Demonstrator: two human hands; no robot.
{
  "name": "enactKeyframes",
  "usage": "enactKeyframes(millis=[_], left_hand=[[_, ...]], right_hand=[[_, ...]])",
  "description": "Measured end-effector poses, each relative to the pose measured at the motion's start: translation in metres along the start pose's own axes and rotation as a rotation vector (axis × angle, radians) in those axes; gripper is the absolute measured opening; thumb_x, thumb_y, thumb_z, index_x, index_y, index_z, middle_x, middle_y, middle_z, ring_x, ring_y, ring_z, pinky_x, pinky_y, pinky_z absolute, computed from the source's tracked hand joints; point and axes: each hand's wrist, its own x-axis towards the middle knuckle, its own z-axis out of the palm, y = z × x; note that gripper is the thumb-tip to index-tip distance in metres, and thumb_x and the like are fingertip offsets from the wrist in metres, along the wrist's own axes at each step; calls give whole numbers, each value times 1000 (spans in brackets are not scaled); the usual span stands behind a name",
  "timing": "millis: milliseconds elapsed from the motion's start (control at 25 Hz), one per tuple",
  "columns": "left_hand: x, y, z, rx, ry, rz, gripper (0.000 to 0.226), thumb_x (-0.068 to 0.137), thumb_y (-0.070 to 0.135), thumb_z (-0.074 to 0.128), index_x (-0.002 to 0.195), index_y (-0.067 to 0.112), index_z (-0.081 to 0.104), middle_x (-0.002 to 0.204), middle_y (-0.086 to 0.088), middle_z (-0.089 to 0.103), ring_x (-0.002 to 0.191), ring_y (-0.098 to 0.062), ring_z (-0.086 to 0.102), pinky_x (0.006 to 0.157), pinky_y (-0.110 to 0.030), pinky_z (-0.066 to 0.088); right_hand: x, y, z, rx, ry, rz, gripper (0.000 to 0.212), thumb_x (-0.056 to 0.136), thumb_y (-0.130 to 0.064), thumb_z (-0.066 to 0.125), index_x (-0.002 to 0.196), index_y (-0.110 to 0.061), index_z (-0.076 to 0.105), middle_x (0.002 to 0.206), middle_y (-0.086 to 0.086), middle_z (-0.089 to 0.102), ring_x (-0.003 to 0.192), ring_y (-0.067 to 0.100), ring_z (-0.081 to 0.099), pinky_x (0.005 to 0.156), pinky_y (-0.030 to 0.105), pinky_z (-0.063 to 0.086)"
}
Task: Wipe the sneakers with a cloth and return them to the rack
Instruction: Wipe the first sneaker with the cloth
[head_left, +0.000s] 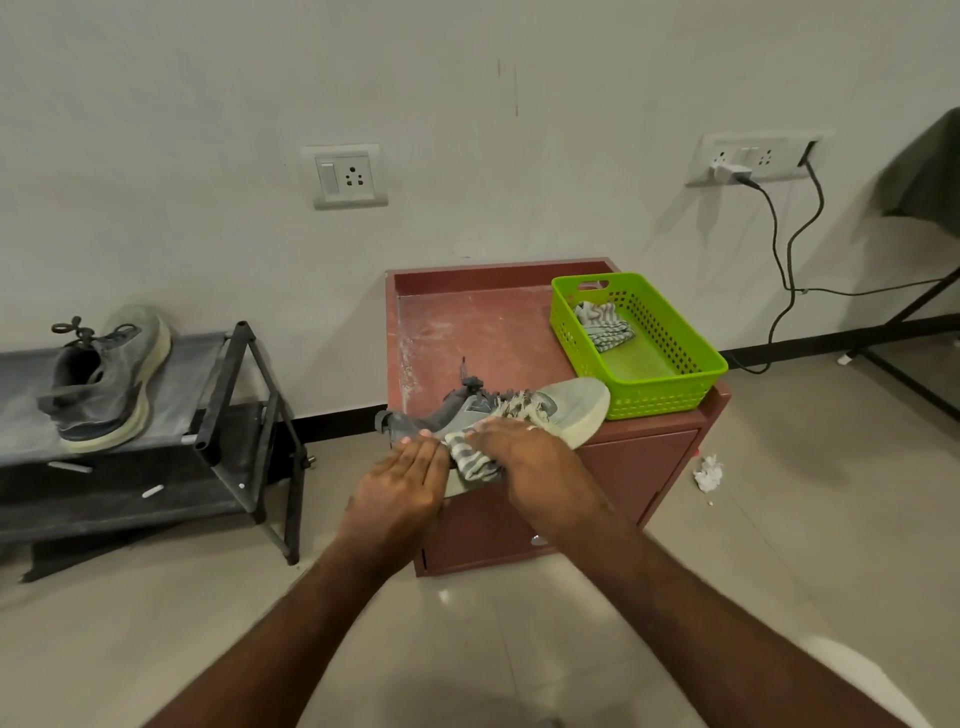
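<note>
Wiping stage of the task, judged from how the things lie. One grey mesh sneaker with a pale thick sole (498, 410) lies on its side at the front edge of the reddish-brown cabinet surface (467, 322), its toe pointing toward the right front corner and its heel overhanging the front edge slightly. The left hand (402, 480) rests with straight fingers against the heel end, steadying it. The right hand (514, 444) presses a grey-and-white striped cloth (475, 460) onto the sneaker's side; its fingers lie over the cloth, and whether they curl round it cannot be told. The second grey sneaker with a pale sole (104, 379) already stands on the top shelf of the black metal-framed shoe rack (228, 410), well apart to the left.

The next move probably calls for finishing the sole and toe, then lifting the shoe leftward across open floor to the rack, where free shelf remains beside the first shoe.

The raised lip on the left, back and right edges of the surface confines movement; the front edge is open. A lime-green perforated plastic basket (670, 364), holding another striped cloth (605, 325), sits just beside the toe at the right front corner and limits strokes that way.
</note>
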Motion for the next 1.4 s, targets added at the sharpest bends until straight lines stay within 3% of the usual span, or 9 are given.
enactKeyframes(millis=[160,240,480,640,920,1040,1160,1320,1400], left_hand=[[-2,2,-5,-36,-24,22,66,55,20,97,111,-4,71,108,-25,73,97,-35,74,86,-44,56],[2,-1,-9,-52,-30,-27,64,56,18,96,111,-5,71,108,-25,73,98,-34,73,86,-45,57],[23,-13,-19,-36,166,19,41,79,3,64,119,-4,67,124,-22,67,119,-34,64,109,-47,43],[25,-46,-20,-18,156,-108,43,82,0,70,124,0,65,129,-19,65,127,-31,59,116,-43,36],[23,-36,-11,92,-90,-95,86,66,25,90,142,10,53,157,-12,40,149,-31,30,121,-53,18],[26,-36,-5,140,-33,-99,69,79,14,80,143,10,54,155,-13,42,149,-33,29,122,-55,17],[26,-35,3,169,-3,-95,55,88,7,68,141,8,55,154,-14,42,149,-32,28,122,-56,17],[24,-37,6,166,-25,-111,63,81,5,75,141,6,54,151,-16,46,146,-34,34,120,-57,19],[24,-37,6,157,-4,-110,63,82,3,75,141,6,55,151,-16,47,145,-34,35,120,-57,20]], right_hand=[[-4,58,-46,-247,44,328,29,90,-19,56,115,-18,70,115,10,68,108,27,64,87,32,48],[-11,67,-50,-168,246,282,38,84,-16,49,112,-12,72,115,12,71,108,26,66,96,33,50],[-3,60,-16,87,235,228,61,67,-5,40,119,-8,70,125,11,67,120,24,62,107,16,35],[15,51,6,178,298,84,62,70,11,40,123,-5,68,129,10,65,125,19,56,116,23,30],[18,40,26,223,192,173,60,73,4,42,125,-9,68,129,9,66,128,20,55,113,12,23],[25,25,31,281,280,88,64,74,15,45,130,-9,64,133,8,64,131,18,53,117,19,27],[26,24,38,274,190,-16,59,80,9,43,133,-12,61,137,7,61,134,17,50,116,33,35],[14,66,17,159,67,374,38,94,-19,44,125,-20,67,133,6,63,122,25,58,103,37,46],[9,83,0,49,183,617,28,95,-22,48,114,-23,69,113,6,70,102,28,66,78,31,50]])
